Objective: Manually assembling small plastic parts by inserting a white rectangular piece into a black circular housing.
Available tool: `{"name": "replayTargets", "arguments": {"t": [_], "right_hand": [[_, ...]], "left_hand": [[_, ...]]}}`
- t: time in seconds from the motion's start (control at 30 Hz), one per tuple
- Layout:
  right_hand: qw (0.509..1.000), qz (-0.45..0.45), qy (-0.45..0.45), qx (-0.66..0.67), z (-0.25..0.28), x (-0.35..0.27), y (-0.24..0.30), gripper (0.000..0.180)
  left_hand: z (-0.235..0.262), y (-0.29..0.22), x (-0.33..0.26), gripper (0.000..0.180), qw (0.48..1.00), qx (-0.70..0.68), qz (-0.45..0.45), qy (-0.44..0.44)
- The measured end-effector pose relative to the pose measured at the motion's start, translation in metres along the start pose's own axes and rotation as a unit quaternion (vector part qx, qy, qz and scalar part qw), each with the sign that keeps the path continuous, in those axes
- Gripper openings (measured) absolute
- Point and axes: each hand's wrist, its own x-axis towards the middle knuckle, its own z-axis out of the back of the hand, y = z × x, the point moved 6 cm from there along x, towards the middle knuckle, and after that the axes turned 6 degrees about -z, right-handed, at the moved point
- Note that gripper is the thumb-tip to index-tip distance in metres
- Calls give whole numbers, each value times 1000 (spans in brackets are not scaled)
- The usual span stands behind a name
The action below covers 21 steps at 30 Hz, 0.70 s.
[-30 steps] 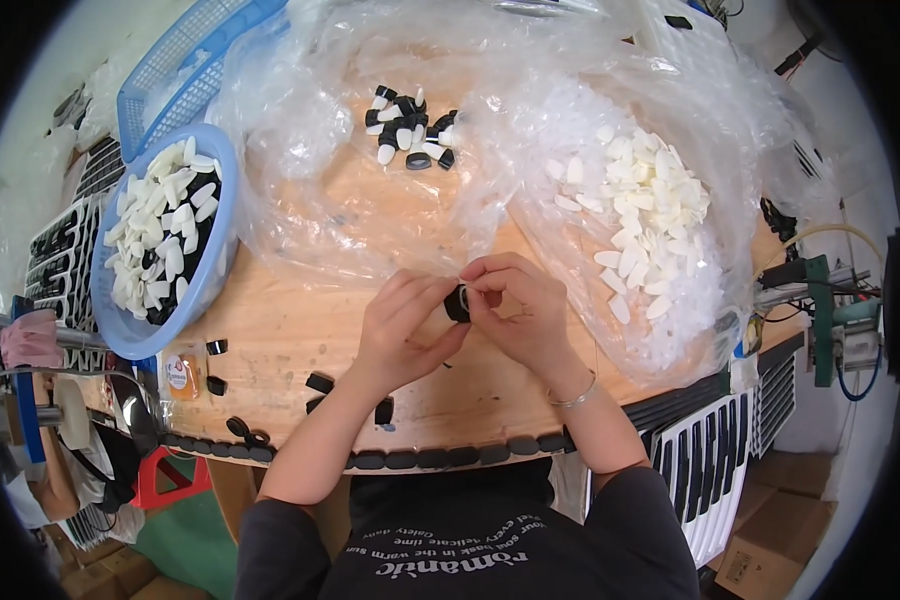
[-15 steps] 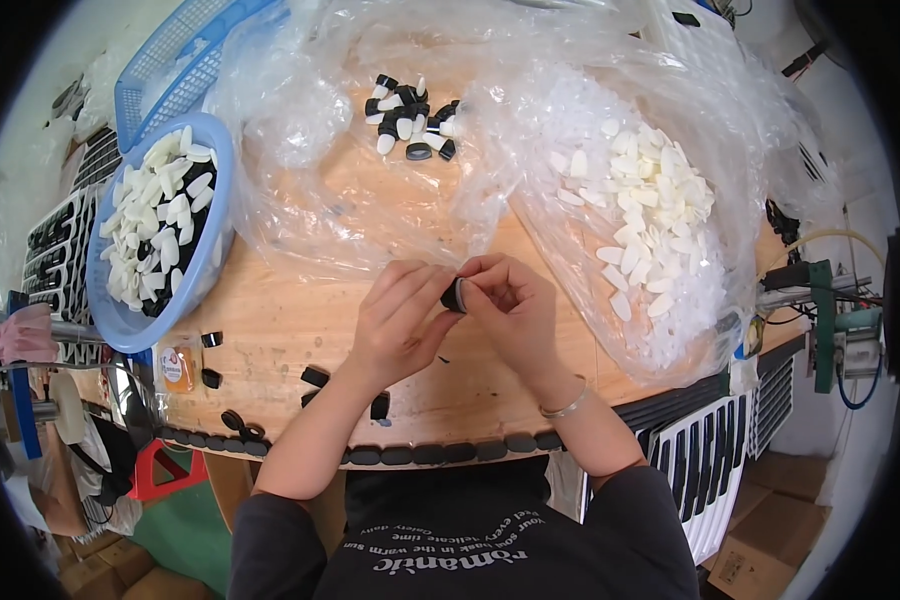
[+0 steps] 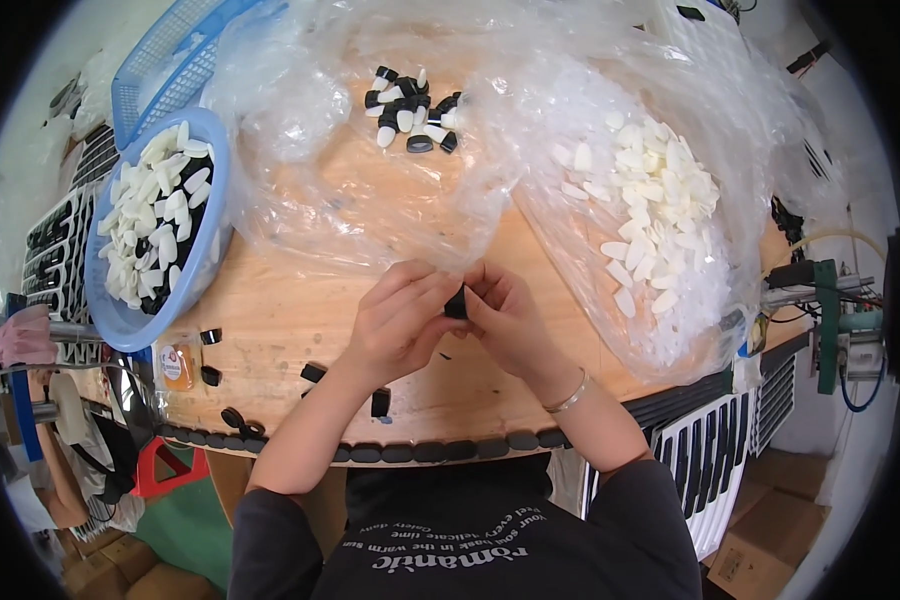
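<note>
Above the middle of the table I hold a small black cap (image 3: 457,303) between both hands. The fingers of my left hand (image 3: 392,318) are closed on its left side. My right hand (image 3: 510,318) pinches it from the right, thumb against the cap. The fingertips hide much of it, and whether a white piece sits in it I cannot tell. Beyond my hands lies a small heap of black caps with white tongue-shaped pieces (image 3: 406,118). Many loose white pieces (image 3: 670,200) are spread over clear plastic at the right.
A blue basin (image 3: 222,185) of white and black pieces stands at the left, beside a blue basket (image 3: 175,90). Clear plastic sheeting (image 3: 310,220) covers the far table. A few black caps (image 3: 380,403) lie near my left forearm. Black padding (image 3: 430,453) lines the near edge.
The cap has turned in my fingers, so its dark side now shows. My right hand has shifted slightly down and left. At the far left, a co-worker's arm has moved up.
</note>
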Motion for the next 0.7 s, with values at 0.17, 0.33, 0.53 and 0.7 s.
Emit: {"name": "replayTargets", "arguments": {"t": [0.17,0.33,0.53,0.7], "right_hand": [[997,-39,30,62,-1,7,3,22],[992,-90,56,75,2,3,-3,29],[982,-74,94,147,-13,4,6,27],[999,20,-28,-27,-12,1,19,31]], "left_hand": [[4,9,5,49,998,-34,50,-10],[7,7,5,49,994,-83,59,38],[11,11,6,48,996,-62,59,32],[10,13,11,47,997,3,73,31]]}}
